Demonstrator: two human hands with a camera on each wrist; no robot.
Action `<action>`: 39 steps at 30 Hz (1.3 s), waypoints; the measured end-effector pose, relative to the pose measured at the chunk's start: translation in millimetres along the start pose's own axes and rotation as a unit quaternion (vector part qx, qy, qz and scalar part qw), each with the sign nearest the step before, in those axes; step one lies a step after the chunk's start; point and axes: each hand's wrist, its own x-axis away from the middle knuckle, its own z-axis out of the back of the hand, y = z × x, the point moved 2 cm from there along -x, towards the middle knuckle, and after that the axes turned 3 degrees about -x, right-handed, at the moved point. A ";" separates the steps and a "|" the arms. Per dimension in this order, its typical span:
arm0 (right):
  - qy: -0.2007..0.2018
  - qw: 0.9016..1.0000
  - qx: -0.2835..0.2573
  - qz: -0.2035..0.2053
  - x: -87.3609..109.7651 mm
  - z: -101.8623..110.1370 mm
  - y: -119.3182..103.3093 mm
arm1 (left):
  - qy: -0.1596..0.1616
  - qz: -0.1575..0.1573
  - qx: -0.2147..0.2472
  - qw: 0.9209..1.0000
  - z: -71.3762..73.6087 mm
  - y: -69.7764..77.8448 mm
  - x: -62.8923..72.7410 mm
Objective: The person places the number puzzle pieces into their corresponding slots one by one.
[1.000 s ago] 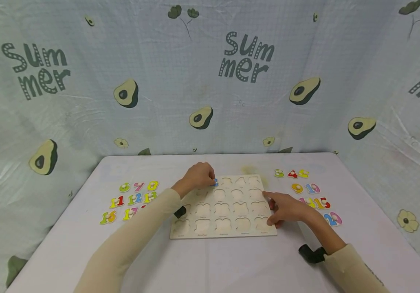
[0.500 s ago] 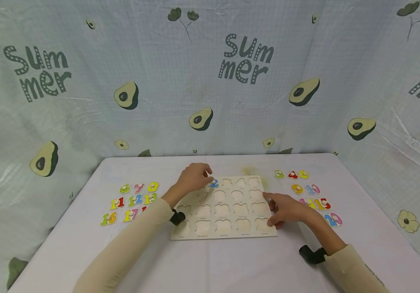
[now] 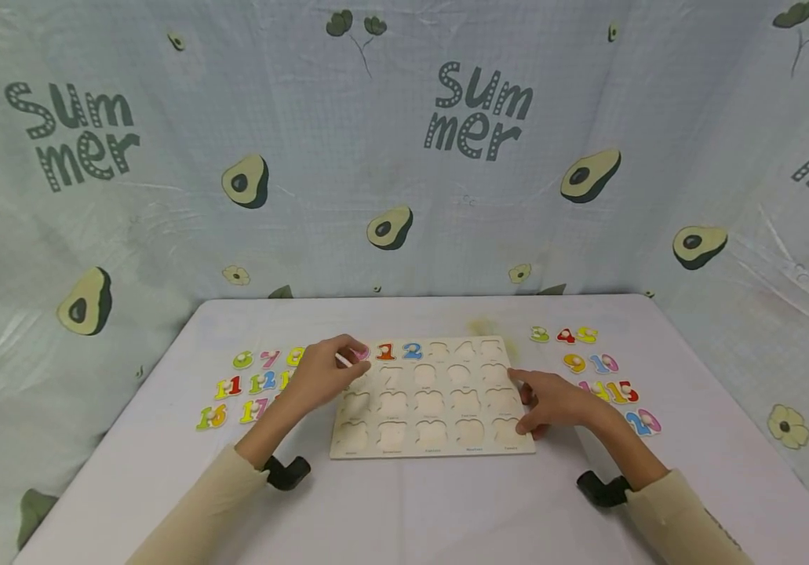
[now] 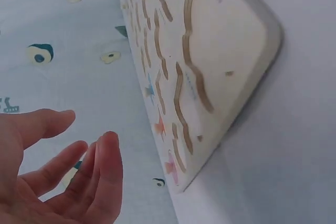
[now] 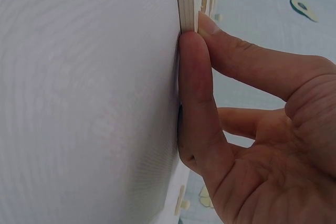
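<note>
A wooden number-puzzle board [image 3: 411, 453] lies flat on the table. In its back row sit a red 1 [image 3: 385, 351] and a blue 2 [image 3: 413, 351], beside a pink piece [image 4: 172, 166] at the corner, partly covered by fingers in the head view. My left hand [image 3: 322, 373] hovers by the board's back left corner. In the left wrist view its thumb and fingers stand apart, holding nothing. With thumb on top and a finger against the side, my right hand [image 5: 252, 103] pinches the board's right edge [image 5: 188, 3].
Loose number pieces lie in rows left of the board, among them a green 6 [image 3: 242, 359] and a 16 [image 3: 212, 417]. More stand at the right, such as a red 4 [image 3: 566, 335] and a 20 [image 3: 643, 422]. A patterned curtain [image 3: 305, 235] hangs behind the table.
My left hand has let go of the blue 2 in the back row and moved left towards the board's corner, uncovering the red 1. My right hand stays at the board's edge.
</note>
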 end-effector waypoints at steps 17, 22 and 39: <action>0.003 1.000 -0.006 -0.003 3.5 -0.3 3.3 | -0.115 0.082 0.061 0.988 -5.2 -40.0 47.6; 0.004 1.000 -0.004 -0.002 4.0 0.8 2.2 | -0.142 0.062 0.063 0.986 -5.3 -39.7 49.3; 0.004 1.000 0.008 0.003 2.1 -0.4 -1.0 | -0.152 0.080 0.046 0.984 -6.2 -36.2 45.3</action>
